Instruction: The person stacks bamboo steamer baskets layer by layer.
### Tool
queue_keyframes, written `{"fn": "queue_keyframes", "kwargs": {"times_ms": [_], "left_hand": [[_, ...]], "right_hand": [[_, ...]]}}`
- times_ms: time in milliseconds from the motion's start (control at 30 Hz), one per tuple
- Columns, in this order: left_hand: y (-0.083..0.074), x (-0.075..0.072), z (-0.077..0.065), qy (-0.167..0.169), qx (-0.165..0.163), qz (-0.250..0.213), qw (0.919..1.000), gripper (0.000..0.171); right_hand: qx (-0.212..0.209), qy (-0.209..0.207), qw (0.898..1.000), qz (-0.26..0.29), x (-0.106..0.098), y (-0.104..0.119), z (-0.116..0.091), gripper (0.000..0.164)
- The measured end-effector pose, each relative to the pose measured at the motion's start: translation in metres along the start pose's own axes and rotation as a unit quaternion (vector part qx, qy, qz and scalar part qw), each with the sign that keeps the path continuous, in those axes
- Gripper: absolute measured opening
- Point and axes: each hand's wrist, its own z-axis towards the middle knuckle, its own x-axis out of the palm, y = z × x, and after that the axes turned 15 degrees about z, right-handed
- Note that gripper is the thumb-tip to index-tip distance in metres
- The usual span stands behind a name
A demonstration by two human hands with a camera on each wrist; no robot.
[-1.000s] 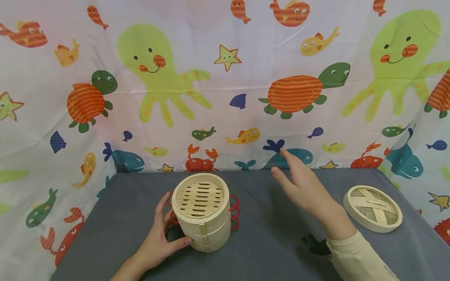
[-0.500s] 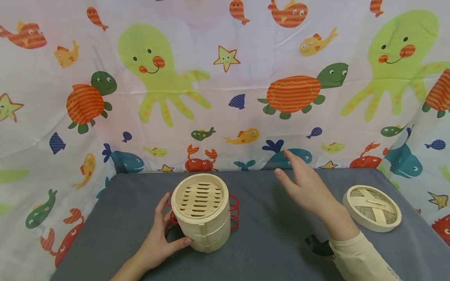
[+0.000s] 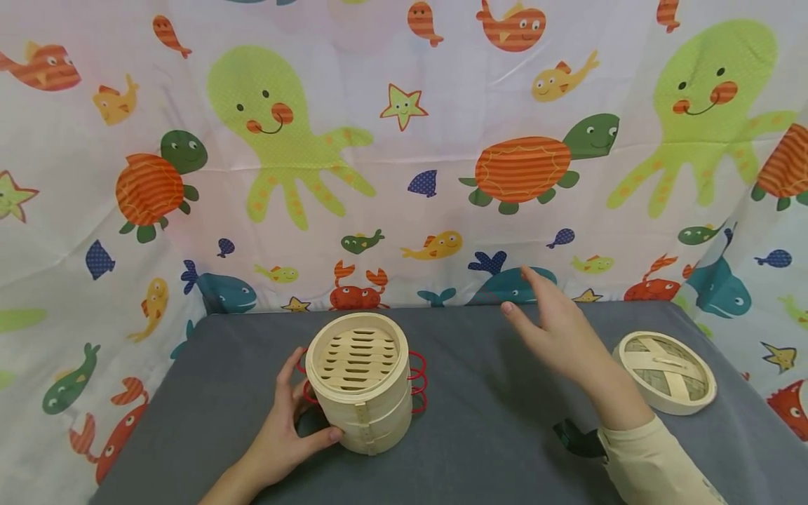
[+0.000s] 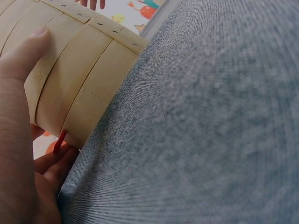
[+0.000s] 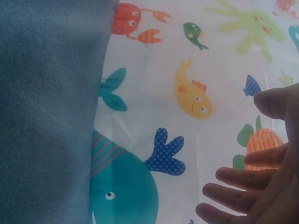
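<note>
A stacked bamboo steamer (image 3: 385,417) stands upright on the grey cloth, its slatted top tier uncovered and small red rings on both sides. My left hand (image 3: 284,428) holds it from the left, thumb against the front wall and fingers round the side. In the left wrist view that thumb (image 4: 30,51) lies across the steamer's wall (image 4: 74,70), with fingertips below near a red ring (image 4: 60,141). My right hand (image 3: 564,337) hovers over the cloth right of the steamer, holding nothing. Its fingers (image 5: 238,179) are spread and relaxed in the right wrist view.
The round woven steamer lid (image 3: 665,372) lies on the cloth at the right, beyond my right forearm. A dark small device (image 3: 577,438) sits at my right cuff. Behind the grey table (image 3: 480,449) hangs a curtain (image 3: 404,168) printed with sea animals.
My right hand has drifted slightly to the right. The left hand keeps its hold on the steamer, and the lid stays on the cloth. The head view has shifted a little.
</note>
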Motion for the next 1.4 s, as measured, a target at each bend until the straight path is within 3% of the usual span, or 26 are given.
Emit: {"fn": "queue_keyframes", "kwargs": {"times_ms": [733, 1100, 1400], "left_hand": [[0.0, 0.005, -0.002, 0.001, -0.011, -0.005, 0.9999, 0.136], [0.002, 0.001, -0.001, 0.005, -0.013, 0.003, 0.9999, 0.137], [0.002, 0.001, 0.001, 0.003, 0.005, -0.005, 1.0, 0.138]], "right_hand": [[0.02, -0.021, 0.999, -0.034, -0.012, -0.008, 0.002, 0.084], [0.016, -0.036, 0.999, -0.007, -0.005, -0.006, 0.008, 0.083], [0.017, -0.036, 0.999, -0.001, -0.009, -0.006, 0.011, 0.084]]}}
